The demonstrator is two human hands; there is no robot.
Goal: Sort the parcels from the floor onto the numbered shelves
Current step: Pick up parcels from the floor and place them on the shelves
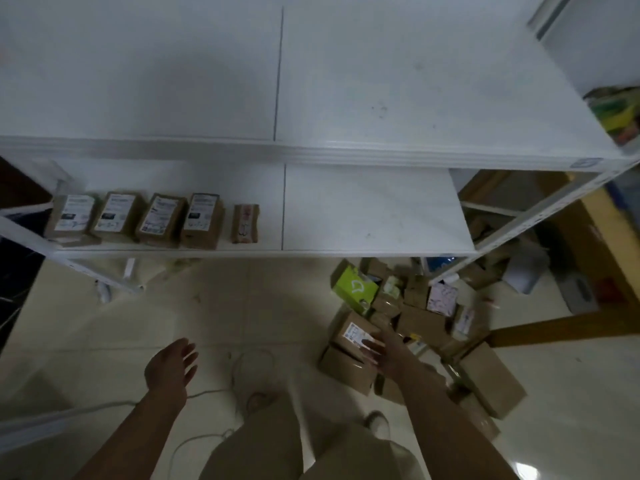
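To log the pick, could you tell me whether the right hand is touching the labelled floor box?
Cannot tell: in the head view the right hand overlaps the labelled box, but blur hides any contact.

— Floored how?
— Laid with pale glossy tiles (270, 306), crossed by a white cable (207, 392).
— And furnished?
— Filled by a white metal rack (346, 154), flanked at right by brown wooden panels (595, 244). Closed off by a white wall (595, 46) at upper right. Lit dimly, with glare caught on the floor.
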